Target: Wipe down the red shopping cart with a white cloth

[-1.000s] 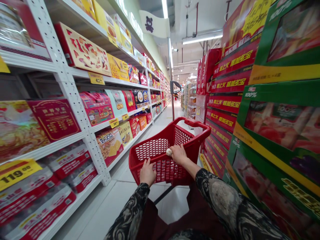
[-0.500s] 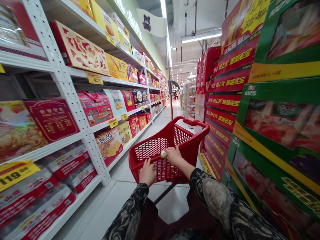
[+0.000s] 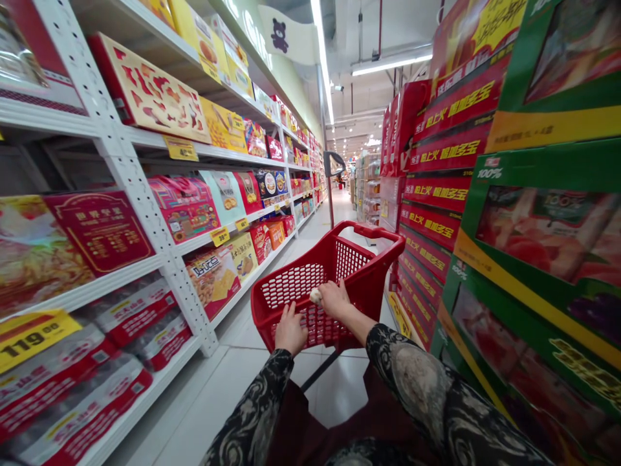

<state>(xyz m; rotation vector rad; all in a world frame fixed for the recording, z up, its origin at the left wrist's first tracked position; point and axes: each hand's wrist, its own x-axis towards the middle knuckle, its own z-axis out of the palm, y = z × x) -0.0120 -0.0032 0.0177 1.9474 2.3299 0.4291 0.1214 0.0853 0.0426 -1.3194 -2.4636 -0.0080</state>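
A red plastic shopping cart basket [image 3: 334,243] with holes in its walls stands right in front of me, tilted across the view. My left hand [image 3: 292,329] lies at its near wall, fingers stretched out over the edge and holding nothing I can see. Over the near side of the basket, my right hand [image 3: 334,299] is closed on a small white crumpled wad [image 3: 315,296], which looks like tissue. Its fingertips are partly hidden. The visible inside of the basket shows only bare red wall.
White shelves [image 3: 119,152] with boxed snacks and yellow price tags line the left. Stacked red drink cartons [image 3: 436,188] and green juice boxes [image 3: 533,220] rise close on the right. A post with a grey looped handle [image 3: 334,164] stands beyond the cart. The tiled aisle [image 3: 339,207] runs ahead.
The view has shifted slightly. Both hands and the cart keep nearly the same places relative to each other, and the white wad stays in my right hand.
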